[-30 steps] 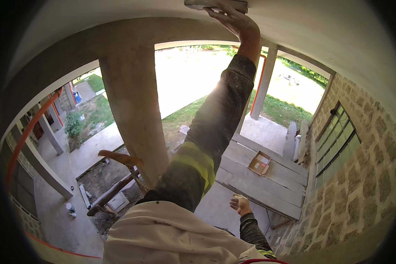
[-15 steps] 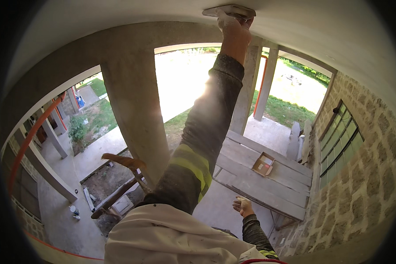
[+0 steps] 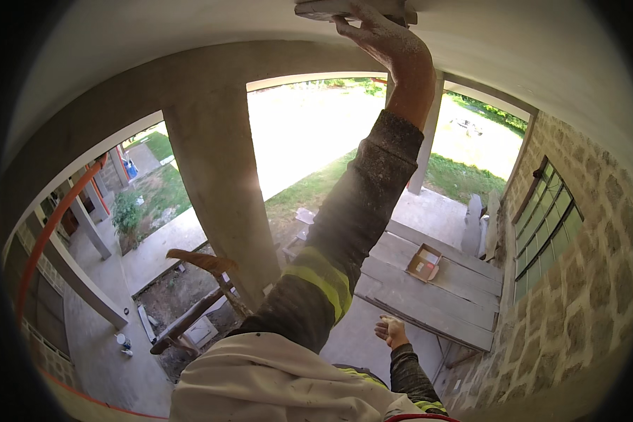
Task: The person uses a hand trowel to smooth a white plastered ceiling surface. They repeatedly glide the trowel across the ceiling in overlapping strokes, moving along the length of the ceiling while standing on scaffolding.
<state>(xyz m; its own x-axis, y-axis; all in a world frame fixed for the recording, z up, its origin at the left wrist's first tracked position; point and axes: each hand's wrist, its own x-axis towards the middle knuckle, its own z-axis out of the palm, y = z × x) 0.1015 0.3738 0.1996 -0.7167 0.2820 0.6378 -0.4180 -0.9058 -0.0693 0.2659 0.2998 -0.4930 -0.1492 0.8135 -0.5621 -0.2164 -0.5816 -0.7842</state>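
Note:
Overhead, my left hand is closed round a plastering trowel, its wrist bent back and its skin dusted white. The trowel's flat grey blade lies against or very close to the pale ceiling at the top of the view; part of the tool is hidden by my fingers and cut off by the picture's edge. My right hand hangs low at my right side, fingers loosely bent and apart, with nothing visible in it. Below it and beyond is a platform of grey planks.
An open cardboard box sits on the planks. A concrete pillar stands left of my raised arm. On the right rises a stone wall with a barred window. Lower left are a wooden beam and an orange pipe.
My left hand has swept the trowel toward me and slightly left along the ceiling, its wrist bending back and the forearm shifting right. My right hand has barely moved.

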